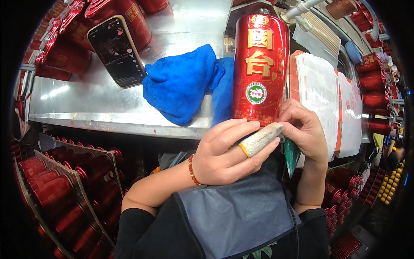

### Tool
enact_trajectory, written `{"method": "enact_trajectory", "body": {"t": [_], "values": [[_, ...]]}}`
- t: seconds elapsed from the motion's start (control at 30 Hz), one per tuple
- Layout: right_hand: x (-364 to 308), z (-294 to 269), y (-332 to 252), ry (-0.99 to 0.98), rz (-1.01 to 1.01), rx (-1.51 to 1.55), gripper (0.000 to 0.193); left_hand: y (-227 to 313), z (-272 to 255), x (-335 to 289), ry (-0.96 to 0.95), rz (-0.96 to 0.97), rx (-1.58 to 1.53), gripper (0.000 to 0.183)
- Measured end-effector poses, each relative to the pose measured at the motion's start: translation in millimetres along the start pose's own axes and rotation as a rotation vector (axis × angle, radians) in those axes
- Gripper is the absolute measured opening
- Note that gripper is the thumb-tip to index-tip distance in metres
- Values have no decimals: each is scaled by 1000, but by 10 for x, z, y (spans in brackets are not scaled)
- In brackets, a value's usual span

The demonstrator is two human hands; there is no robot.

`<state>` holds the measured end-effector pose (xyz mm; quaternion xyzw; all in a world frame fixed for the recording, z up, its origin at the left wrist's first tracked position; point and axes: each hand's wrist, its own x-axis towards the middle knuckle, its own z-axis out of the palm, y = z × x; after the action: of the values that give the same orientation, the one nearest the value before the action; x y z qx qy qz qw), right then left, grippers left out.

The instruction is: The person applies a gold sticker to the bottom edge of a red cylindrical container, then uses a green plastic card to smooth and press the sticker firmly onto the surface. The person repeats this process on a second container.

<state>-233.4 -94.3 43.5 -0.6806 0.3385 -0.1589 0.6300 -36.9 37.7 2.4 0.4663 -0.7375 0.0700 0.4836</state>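
A red bottle with raised gold lettering and a round white-and-green emblem lies in front of me, its neck pointing away. My left hand is at the bottle's base, one finger sheathed in a whitish cloth finger cot with a yellow rim. The thumb and the sheathed finger close together, but what lies between them is hidden. My right hand is bent at the base's right corner, thumb and forefinger pinched by the cot's tip on something too small to name. A pointed green piece hangs below the right hand.
A blue cloth lies left of the bottle on the metal table. Behind it a phone leans on red bottles. White sheets lie on the right. Racks of red bottles stand below left; white pipes cross behind.
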Motion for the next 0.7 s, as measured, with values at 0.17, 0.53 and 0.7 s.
{"method": "enact_trajectory", "body": {"t": [0.17, 0.53, 0.7], "values": [[-5, 61, -73, 23, -7, -33, 14, -13, -64, -66, 29, -237, 39, 52], [3, 69, -60, 36, -29, 14, 15, -159, -14, 27, 9, -399, 2, 79], [5, 54, -81, 25, -16, 20, 16, -163, -53, -30, -31, -478, -110, 76]]}}
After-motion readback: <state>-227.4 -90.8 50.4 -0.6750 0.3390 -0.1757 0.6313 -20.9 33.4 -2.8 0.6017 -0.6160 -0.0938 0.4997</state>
